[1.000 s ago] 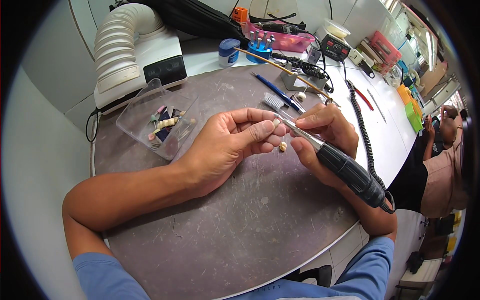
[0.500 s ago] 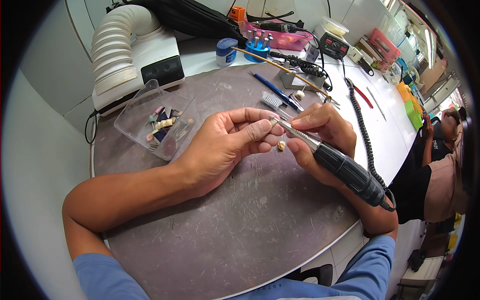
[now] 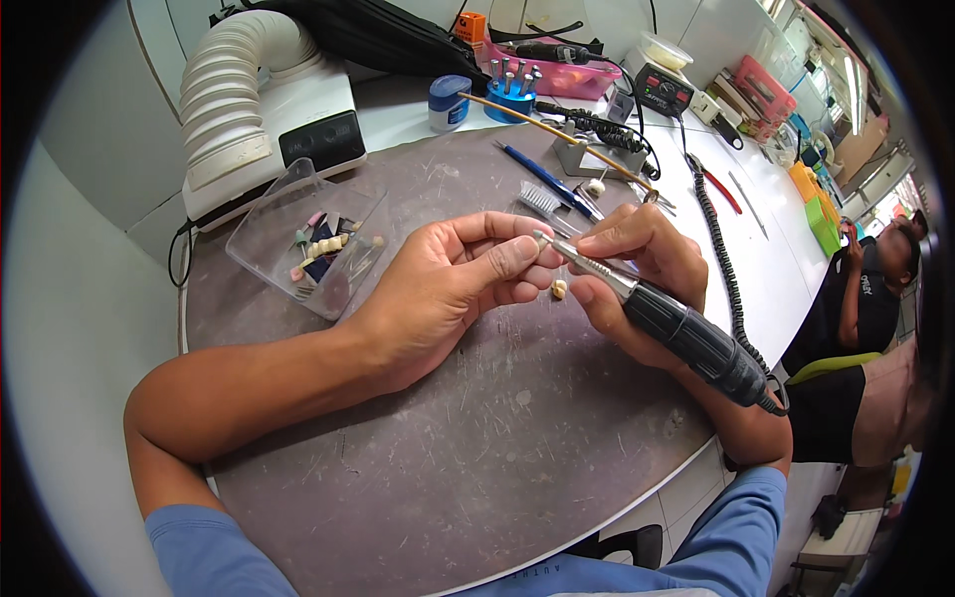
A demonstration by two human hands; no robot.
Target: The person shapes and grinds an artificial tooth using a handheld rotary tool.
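Grinding a small tooth-coloured piece [image 3: 559,290] at a round grey tabletop [image 3: 477,438], with the piece sitting between the two hands, just below the thumb of the left hand [image 3: 453,289] and touching the fingers of the right; whether pinched firmly or merely resting there, hard to tell. Left hand curling narrow, thumb and forefinger closing toward the tool tip, forearm lying across the tabletop from the lower left. Right hand [image 3: 637,274] wrapping a black-and-silver rotary handpiece [image 3: 676,328] in a pen grip, fingers closed round its slim metal nose, the heavy dark body slanting down to the right and trailing a coiled black cord [image 3: 721,259]. Judging from the pose, working best by keeping both wrists braced on the tabletop, pressing lightly, letting the bur skim rather than dig, and turning the piece little by little to avoid flats or slipping toward the thumb. Standing near the left hand, a clear plastic tray [image 3: 298,249] of assorted small burs; behind it, a white suction unit with ribbed hose [image 3: 249,109]. Lying beyond the hands, a blue pen-like tool [image 3: 542,181] and a small brush [image 3: 537,199].
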